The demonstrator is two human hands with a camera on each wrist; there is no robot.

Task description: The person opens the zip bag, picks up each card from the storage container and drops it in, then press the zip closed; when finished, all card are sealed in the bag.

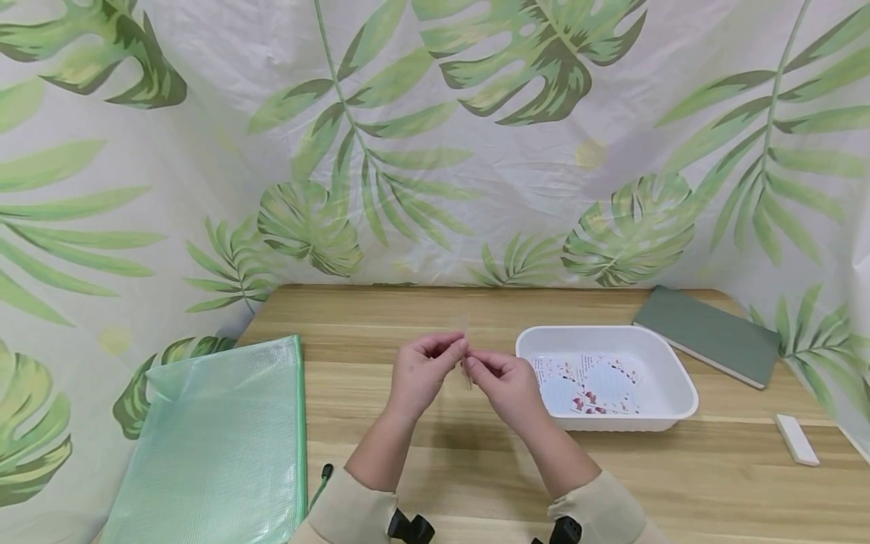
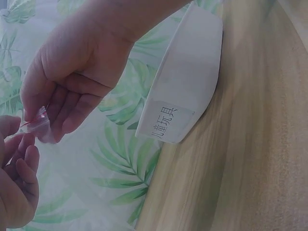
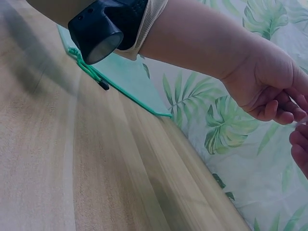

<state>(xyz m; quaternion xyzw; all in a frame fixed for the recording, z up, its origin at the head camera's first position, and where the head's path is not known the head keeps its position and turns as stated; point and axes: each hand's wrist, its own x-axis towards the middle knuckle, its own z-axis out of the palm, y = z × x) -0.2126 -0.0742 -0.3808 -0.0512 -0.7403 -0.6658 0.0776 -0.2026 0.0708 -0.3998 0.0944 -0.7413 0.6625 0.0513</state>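
A little see-through bag [image 2: 42, 129] with a bit of red on it was up in the air, right between the two hands. The left hand [image 1: 420, 374] pinched it on one side with its thumb and finger tips squeezed together. The right hand [image 1: 506, 385] pinched it on the other side, with its thumb and finger tips squeezed together too. The bag was at the very tips of the fingers, not in the palms, and part of it hung down below them. The two hands were close, almost touching.

Under the hands was a wooden table [image 1: 476, 491]. A white bin [image 1: 618, 425] sat just beside the right hand, and something flat with red flowers lay in it. A green book [image 1: 707, 336] lay behind the bin's far corner. A small white block [image 1: 797, 440] was farther right. A big green pouch [image 1: 217, 446] lay on the left.
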